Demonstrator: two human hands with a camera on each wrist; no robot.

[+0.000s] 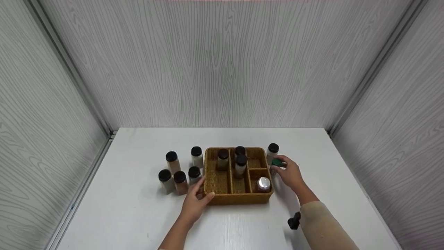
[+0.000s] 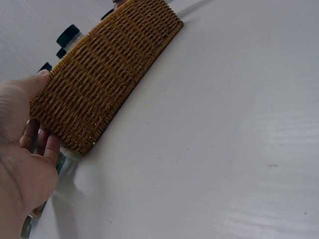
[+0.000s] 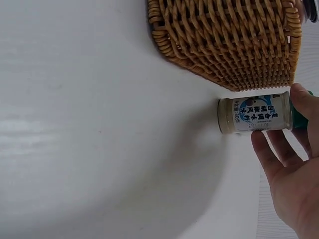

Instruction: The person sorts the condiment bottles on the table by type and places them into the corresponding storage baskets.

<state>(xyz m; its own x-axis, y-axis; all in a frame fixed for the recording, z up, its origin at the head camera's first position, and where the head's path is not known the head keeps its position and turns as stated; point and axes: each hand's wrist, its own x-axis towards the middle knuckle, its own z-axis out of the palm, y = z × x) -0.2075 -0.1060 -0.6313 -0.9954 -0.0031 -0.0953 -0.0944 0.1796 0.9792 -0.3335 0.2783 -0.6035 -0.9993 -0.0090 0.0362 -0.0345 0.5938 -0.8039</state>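
Note:
A brown wicker basket (image 1: 239, 199) with compartments stands mid-table. My left hand (image 1: 194, 205) grips its front left corner, thumb on the rim and fingers against the side. On the basket's right, my right hand (image 1: 289, 173) holds a green-capped seasoning bottle (image 3: 256, 113) between thumb and fingers, near the cap. That bottle is upright, with a blue and white label. Inside the basket, a black-capped jar (image 1: 223, 159) is in the left compartment and two black-capped jars (image 1: 240, 166) are in the middle one. A silver-lidded jar (image 1: 263, 184) occupies the front right compartment.
Several black-capped jars (image 1: 172, 162) stand left of the basket, one close by my left fingers. Another black-capped jar (image 1: 273, 150) is just behind the green-capped bottle. Grey panels (image 1: 222, 69) wall the white table (image 1: 114, 208) at the back and sides.

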